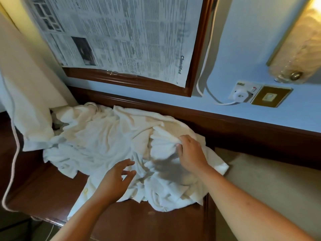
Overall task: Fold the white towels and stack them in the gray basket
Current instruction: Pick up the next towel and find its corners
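A crumpled heap of white towels (104,141) covers the back and right of a dark wooden table (45,190). My right hand (190,153) pinches a bunched fold of towel near the heap's right side. My left hand (115,180) hovers with fingers spread just above the front of the heap, holding nothing. One towel end hangs over the table's front edge below my left forearm. No gray basket is in view.
A cream cloth (26,94) hangs at the left over the table's back corner. A framed board with newspaper (121,40) is on the wall behind. A white cable (205,80) runs to a wall socket (243,93). A wall lamp (298,49) is at right.
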Demonstrator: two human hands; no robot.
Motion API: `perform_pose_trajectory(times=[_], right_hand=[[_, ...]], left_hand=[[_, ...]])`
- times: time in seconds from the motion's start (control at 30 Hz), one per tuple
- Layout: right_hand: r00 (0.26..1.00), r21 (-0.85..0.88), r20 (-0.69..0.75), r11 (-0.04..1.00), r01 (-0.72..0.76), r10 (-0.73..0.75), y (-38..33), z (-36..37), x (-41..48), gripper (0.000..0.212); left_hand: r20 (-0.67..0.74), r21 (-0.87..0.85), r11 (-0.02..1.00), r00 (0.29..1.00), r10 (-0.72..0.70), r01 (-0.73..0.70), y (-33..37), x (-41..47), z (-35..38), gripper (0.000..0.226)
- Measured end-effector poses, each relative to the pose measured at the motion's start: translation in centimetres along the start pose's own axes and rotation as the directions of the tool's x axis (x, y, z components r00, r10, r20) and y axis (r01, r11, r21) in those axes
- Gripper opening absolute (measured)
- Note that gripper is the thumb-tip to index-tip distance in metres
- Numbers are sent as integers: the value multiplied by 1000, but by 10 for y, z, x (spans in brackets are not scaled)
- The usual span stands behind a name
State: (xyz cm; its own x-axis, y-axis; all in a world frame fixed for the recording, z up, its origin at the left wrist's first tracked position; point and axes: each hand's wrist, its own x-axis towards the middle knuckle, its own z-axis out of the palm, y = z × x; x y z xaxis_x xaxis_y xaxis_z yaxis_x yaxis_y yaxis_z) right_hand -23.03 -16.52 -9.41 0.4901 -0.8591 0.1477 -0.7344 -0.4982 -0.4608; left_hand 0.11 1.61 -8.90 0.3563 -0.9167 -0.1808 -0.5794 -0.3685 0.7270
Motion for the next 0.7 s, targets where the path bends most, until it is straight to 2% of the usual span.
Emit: perform_pose_trajectory(times=[0.07,0.13,0.17,0.2,0.23,0.3,0.33,0.43,0.47,0.5,0.57,0.6,0.63,0.7], right_hand=[[990,164,116,984,66,-86,-19,-6,-28,19],[951,223,239,964,144,-197,-33,-9,-61,16],[930,236,290,959,160,-226,-36,-11,-77,16],[914,240,331,958,158,-234,-36,-13,-91,16],[908,233,352,961,152,-229,-32,-15,-104,16],[919,190,351,975,115,-177,-19,-17,-126,11],[929,168,345,983,80,-134,-11,-19,-134,8],[932,90,361,994,-63,27,13,-20,-152,8],[917,27,388,993,-112,92,21,-19,-158,11],[891,-47,426,988,-148,154,27,-18,-164,14],[858,-125,460,974,-191,227,33,-15,-173,21],[868,-109,438,972,-209,236,31,-14,-175,29],[892,-66,391,973,-220,228,26,-16,-174,41],[939,31,291,978,-204,186,13,-18,-168,62]], left_hand=[[-12,12,1000,1000,-10,10,-3,12,2,36],[-59,-9,1000,998,-1,0,-3,29,7,52],[-78,-48,998,996,-49,46,-1,39,11,62],[-73,-138,978,983,-166,155,-1,49,16,75],[-36,-294,905,943,-332,307,-3,60,21,88],[110,-617,589,799,-592,522,-9,76,31,99],[167,-693,474,761,-627,542,-11,81,37,89],[222,-772,380,777,-590,509,-1,72,51,23],[230,-778,390,801,-552,492,7,62,55,11],[210,-763,452,838,-503,462,16,52,58,12],[117,-601,726,935,-335,335,30,28,57,23],[99,-494,836,971,-218,238,38,12,56,25],[104,-415,900,990,-99,134,41,-3,56,23],[162,-334,942,983,80,-22,45,-30,57,21]])
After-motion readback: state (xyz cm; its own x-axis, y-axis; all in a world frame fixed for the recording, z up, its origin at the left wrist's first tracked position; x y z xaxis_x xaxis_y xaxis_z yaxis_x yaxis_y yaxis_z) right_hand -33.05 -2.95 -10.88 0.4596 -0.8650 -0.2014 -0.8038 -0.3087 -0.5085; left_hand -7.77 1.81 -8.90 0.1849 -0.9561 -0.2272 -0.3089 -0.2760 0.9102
